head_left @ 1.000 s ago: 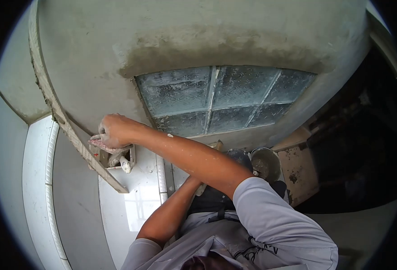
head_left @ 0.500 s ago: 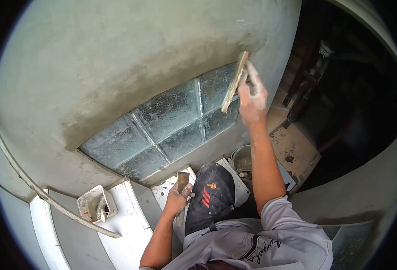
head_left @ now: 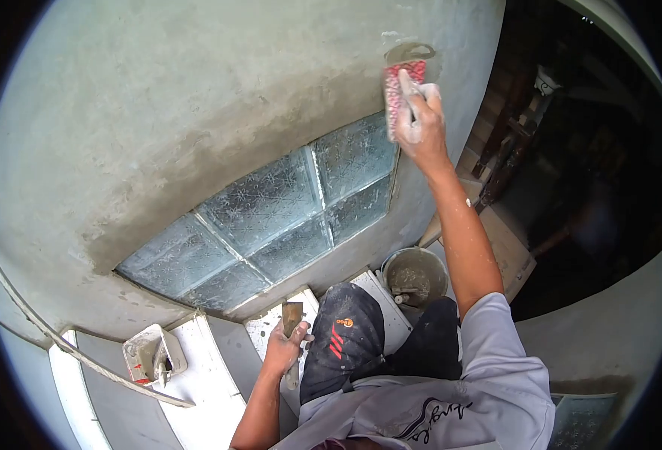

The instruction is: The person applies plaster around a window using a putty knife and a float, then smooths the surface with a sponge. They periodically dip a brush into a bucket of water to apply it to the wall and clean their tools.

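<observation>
My right hand (head_left: 422, 124) grips a flat float with a red and white mottled face (head_left: 393, 105), held against the wall above the window's right end. A darker wet patch (head_left: 410, 52) shows on the wall just above the float. My left hand (head_left: 286, 346) is low, beside my knee, closed around a small scraper with a brownish blade (head_left: 292, 313) pointing up. A band of darker plaster (head_left: 218, 150) runs along the top edge of the patterned glass window (head_left: 256, 202).
A round bucket (head_left: 415, 274) with grey mix stands beyond my knees. At the left, a square tub (head_left: 153, 354) with a tool in it sits on a white step (head_left: 203, 375). A rope (head_left: 83, 354) crosses the lower left. Dark stairwell opening at right.
My right hand has moved up the wall, and the float has turned from edge-on to flatter. A wet patch now shows above it. The view has shifted, exposing more of the bucket.
</observation>
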### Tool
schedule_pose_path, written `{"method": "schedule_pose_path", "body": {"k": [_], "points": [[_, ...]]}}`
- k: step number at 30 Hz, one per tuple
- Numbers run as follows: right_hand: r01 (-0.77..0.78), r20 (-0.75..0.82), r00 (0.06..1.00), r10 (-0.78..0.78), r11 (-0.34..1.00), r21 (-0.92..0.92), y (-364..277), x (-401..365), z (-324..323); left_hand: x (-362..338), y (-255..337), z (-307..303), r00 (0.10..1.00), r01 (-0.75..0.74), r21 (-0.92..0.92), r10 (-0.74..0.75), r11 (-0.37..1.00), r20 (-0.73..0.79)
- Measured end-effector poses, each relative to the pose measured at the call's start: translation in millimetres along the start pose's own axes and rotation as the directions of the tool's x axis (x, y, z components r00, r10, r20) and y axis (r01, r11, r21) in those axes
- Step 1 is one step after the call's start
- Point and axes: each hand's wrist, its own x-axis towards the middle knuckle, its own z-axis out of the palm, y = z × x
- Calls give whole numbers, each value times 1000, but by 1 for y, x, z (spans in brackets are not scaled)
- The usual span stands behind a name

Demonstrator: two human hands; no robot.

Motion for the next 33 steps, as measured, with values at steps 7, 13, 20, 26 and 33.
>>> {"method": "schedule_pose_path", "body": {"k": [7,13,20,26,33], "points": [[222,-17,975,-221,975,33,-4,8,2,-4,9,5,1000,11,-41,-13,999,-28],[12,32,999,-12,1000,-6,20,9,-6,-13,18,6,998,20,-83,-24,996,-54],[71,53,996,-69,997,-43,35,-5,-12,-14,18,6,998,-47,-62,44,997,-49],[-88,-8,996,88,993,-81,60,-11,-10,-18,18,3,997,-56,-34,55,998,-46],[-77,-8,997,77,992,-99,37,-24,0,-19,18,2,995,-59,-36,56,998,-79]]}}
